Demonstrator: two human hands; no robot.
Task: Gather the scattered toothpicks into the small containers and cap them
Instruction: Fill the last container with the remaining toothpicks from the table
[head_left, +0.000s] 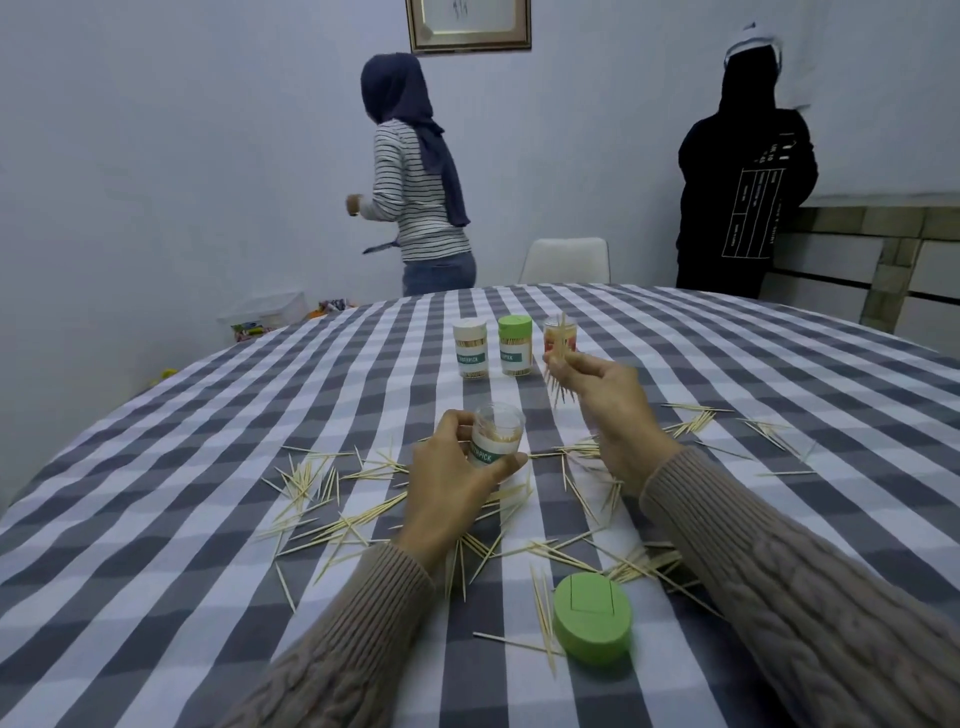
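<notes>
My left hand (451, 480) grips an uncapped clear toothpick container (496, 434) with a green label, lifted slightly over the checked tablecloth (156, 519); it holds toothpicks inside. My right hand (605, 410) pinches a bundle of toothpicks (560, 358) up and to the right of that container. Scattered toothpicks (332, 499) lie across the cloth around both hands. A loose green cap (592, 623) rests near the front. Farther back stand a white-capped container (470, 347), a green-capped one (515, 345) and a red-labelled one (562, 338) partly behind the bundle.
Two people stand beyond the table with their backs turned, one in a striped top (415, 192), one in a black hoodie (748, 176). A white chair (566, 260) sits at the far edge. A clear storage box (265, 317) is on the floor at left.
</notes>
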